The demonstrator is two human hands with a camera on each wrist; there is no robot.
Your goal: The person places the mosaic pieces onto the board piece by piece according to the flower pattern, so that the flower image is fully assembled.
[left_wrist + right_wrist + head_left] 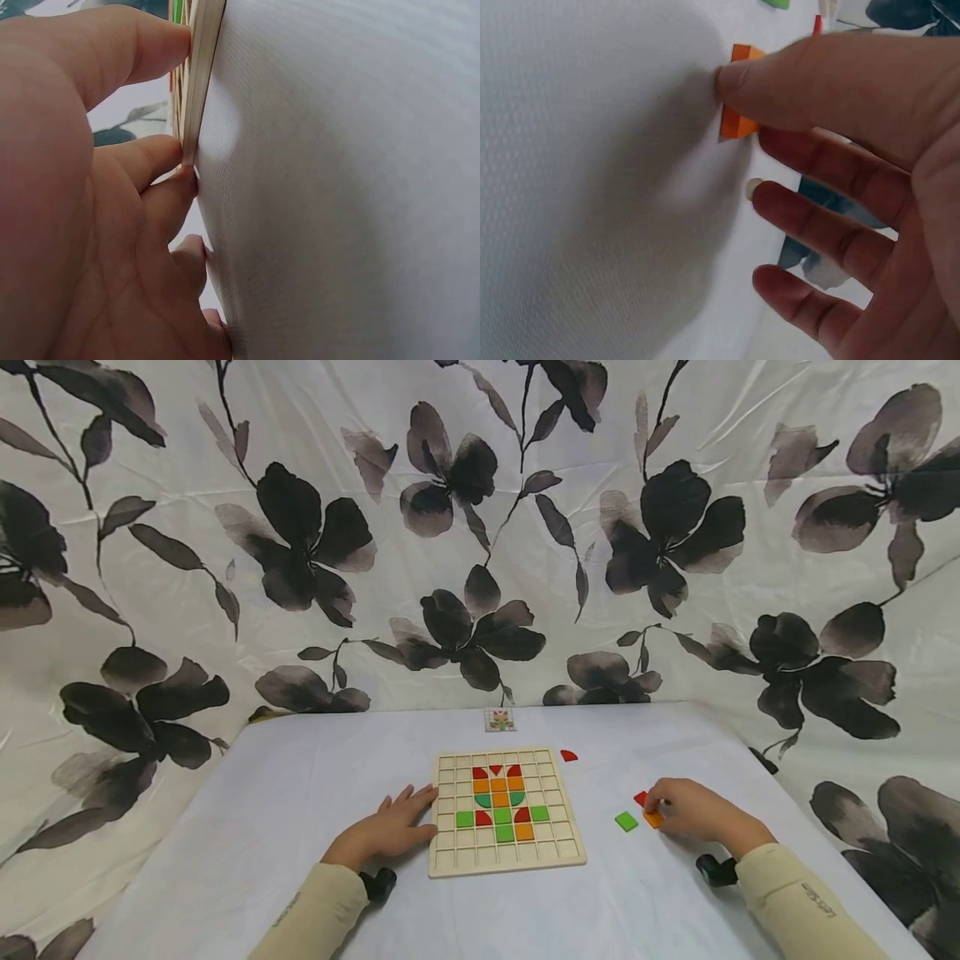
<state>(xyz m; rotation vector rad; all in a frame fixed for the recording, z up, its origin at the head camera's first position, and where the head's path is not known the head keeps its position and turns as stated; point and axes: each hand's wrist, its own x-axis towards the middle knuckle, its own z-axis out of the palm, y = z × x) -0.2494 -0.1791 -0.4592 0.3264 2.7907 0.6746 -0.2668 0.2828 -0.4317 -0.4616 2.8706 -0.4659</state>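
Note:
A wooden grid board [551, 850] lies on the table, with red, orange, green and teal tiles set in its middle cells. My left hand [387, 828] rests at the board's left side. In the left wrist view, its thumb and fingertips touch the board's edge [199, 82], the fingers fairly straight. To the right of the board, my right hand [686, 810] pinches an orange square tile [739, 124] between thumb and index finger, low at the tabletop. The other fingers are loosely bent. Beside that hand lie a green square tile [626, 821] and a partly covered red tile [641, 797].
A red quarter-round tile [569, 756] lies off the board's upper right corner. Behind the board, a small card [500, 719] with a coloured pattern lies near the table's back edge. A flower-printed cloth [480, 543] hangs behind the white-covered table [315, 760].

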